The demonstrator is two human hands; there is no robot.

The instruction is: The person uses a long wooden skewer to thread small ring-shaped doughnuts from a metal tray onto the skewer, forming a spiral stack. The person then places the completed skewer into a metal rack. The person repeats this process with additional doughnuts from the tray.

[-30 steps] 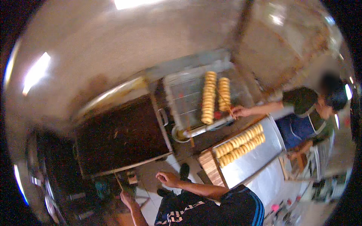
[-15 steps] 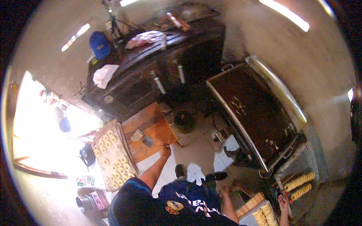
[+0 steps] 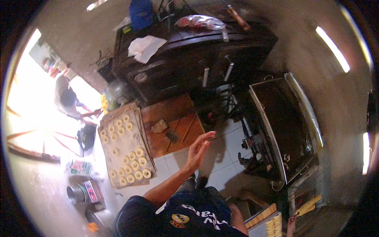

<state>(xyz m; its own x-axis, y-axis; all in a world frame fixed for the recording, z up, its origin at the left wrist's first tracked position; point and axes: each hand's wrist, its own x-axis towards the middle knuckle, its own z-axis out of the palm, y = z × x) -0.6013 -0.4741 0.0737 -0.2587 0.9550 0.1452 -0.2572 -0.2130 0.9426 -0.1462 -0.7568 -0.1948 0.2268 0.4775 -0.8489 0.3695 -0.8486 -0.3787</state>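
Note:
My left hand (image 3: 199, 152) is raised in mid-view with fingers stretched out and nothing in it. It appears just beside the near right corner of an orange-brown board (image 3: 158, 114). On that board lie a lump of dough (image 3: 159, 126), a dark flat scraper-like piece (image 3: 172, 136) and thin sticks (image 3: 188, 128). Left of the board, a worn tray (image 3: 122, 144) bears many pale dough rings (image 3: 135, 165). My right arm (image 3: 237, 219) is beside my dark shirt; its fingers cannot be made out. At lower right, a hand (image 3: 291, 224) touches a rod of dough rings (image 3: 308, 206); whose hand is unclear.
A dark cabinet (image 3: 169, 67) stands at the back, with a white cloth (image 3: 146, 47) and blue cap (image 3: 141, 14). A metal-rimmed vat (image 3: 280, 130) of dark liquid is at right. Another person (image 3: 67, 96) is by the bright opening. Stacked rings (image 3: 273, 226) fill a container at lower right.
My left hand has come up from the board's near edge, its fingers now stretched out. The whole view has swung, shifting the cabinet and vat rightward. The lower-right hand is now closer to the rod.

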